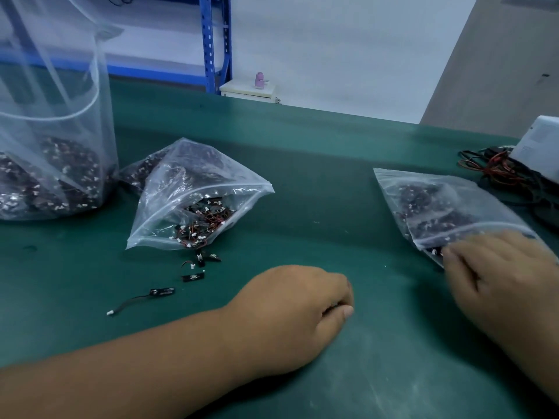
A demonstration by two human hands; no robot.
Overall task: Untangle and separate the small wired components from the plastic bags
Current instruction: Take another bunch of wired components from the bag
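Clear zip bags of small black wired components lie on the green mat (317,182). One open bag (193,195) sits left of centre with its mouth gaping. A few loose components (193,276) lie just in front of it, one (142,297) with its wire stretched out. My left hand (296,309) rests on the mat in the middle, fingers curled under, with nothing visible in it. At the right, my right hand (499,273) lies blurred on the near end of another bag (438,207), fingers spread over the plastic.
A tall, large clear bag (54,140) full of the same parts stands at the far left, with a smaller bag (142,170) behind the open one. A tangle of red and black wires (502,173) and a white device (538,143) sit at the right edge.
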